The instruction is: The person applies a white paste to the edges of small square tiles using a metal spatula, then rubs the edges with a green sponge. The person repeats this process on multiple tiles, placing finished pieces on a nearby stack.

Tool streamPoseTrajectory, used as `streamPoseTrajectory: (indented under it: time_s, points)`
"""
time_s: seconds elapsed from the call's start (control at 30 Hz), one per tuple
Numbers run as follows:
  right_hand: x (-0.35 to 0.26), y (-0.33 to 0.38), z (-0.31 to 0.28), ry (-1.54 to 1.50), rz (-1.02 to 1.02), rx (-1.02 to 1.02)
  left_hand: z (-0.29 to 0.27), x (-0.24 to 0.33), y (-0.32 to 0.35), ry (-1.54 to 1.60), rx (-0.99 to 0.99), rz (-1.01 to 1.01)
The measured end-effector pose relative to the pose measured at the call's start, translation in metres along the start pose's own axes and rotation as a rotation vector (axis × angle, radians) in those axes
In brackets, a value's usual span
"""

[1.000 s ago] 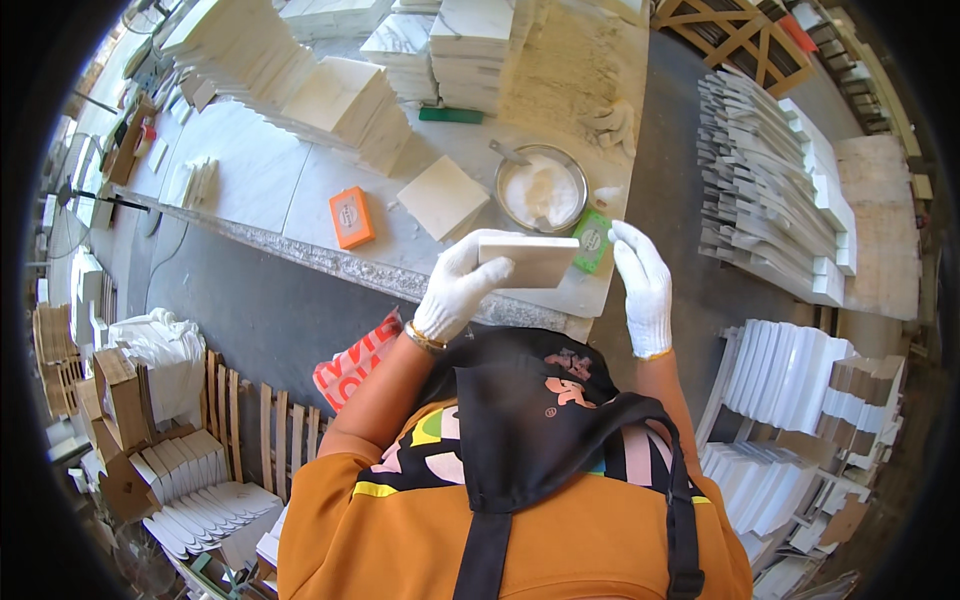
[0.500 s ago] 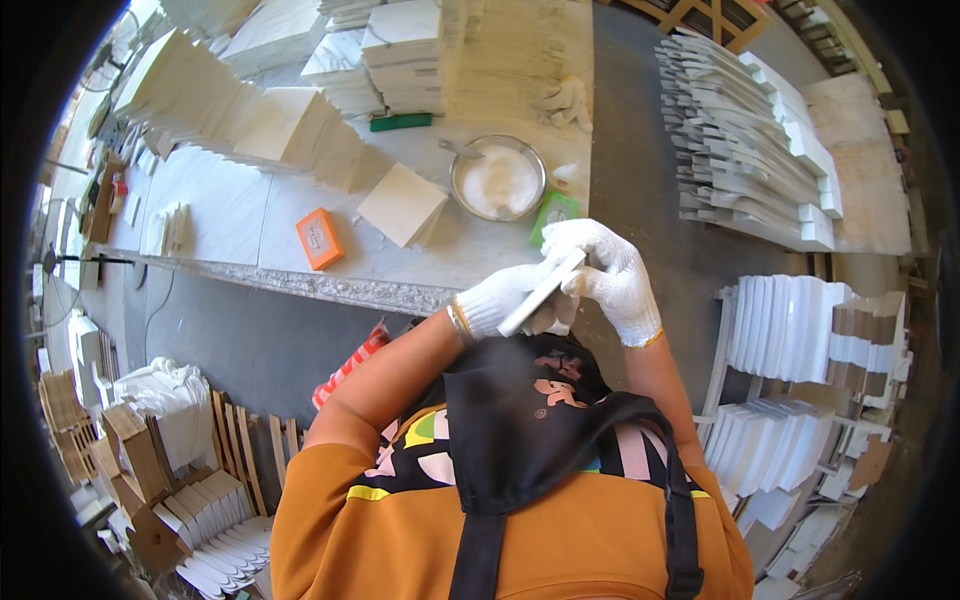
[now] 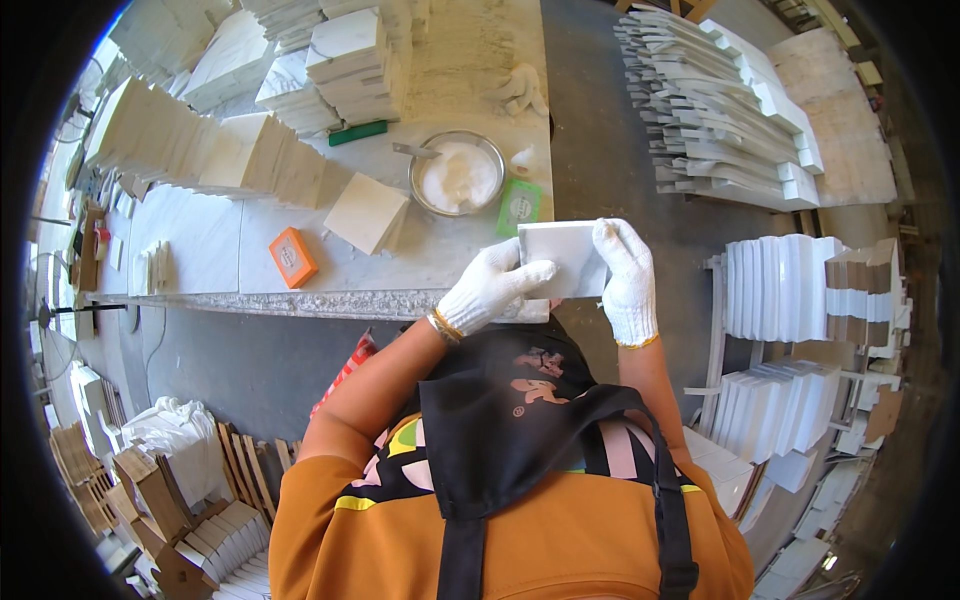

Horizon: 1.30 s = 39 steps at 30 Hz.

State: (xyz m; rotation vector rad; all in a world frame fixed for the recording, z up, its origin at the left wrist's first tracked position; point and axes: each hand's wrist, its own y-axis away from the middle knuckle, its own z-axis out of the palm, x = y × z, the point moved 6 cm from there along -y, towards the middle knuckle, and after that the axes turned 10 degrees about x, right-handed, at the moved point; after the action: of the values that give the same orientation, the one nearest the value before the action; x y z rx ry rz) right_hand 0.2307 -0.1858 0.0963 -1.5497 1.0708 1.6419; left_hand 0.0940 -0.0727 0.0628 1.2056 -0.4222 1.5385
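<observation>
A: Where is the white tile (image 3: 560, 258)?

B: Above the worktop (image 3: 200, 250) edge, between both gloved hands. The left hand (image 3: 490, 290) clasps its lower left side, the right hand (image 3: 625, 275) its right edge, both grips closed on it, likely to steady it for a look.

A: What is nearby?

B: A bowl of white paste (image 3: 458, 172) at eleven o'clock from the tile, and a green pad (image 3: 520, 207) just above it.

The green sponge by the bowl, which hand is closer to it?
Left. The left hand sits just below the green sponge, gripping the white tile. The right hand holds the tile's far side, farther off.
</observation>
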Motion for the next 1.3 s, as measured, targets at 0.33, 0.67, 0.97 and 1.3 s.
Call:
streamPoseTrajectory:
  time_s: [0.33,0.67,0.97,1.3]
  points:
    - [-0.011,-0.014,-0.029,0.13,-0.006,0.144,-0.001,-0.016,0.001,0.123,0.055,-0.077]
    - [-0.027,-0.003,0.015,0.475,-0.299,0.006,-0.005,-0.01,0.002,-0.096,0.067,-0.074]
    - [0.003,-0.016,-0.041,0.345,-0.092,0.096,-0.025,-0.013,-0.001,0.032,0.104,-0.096]
    - [0.018,-0.012,-0.008,0.036,0.145,-0.085,-0.026,-0.007,-0.007,0.289,0.126,-0.155]
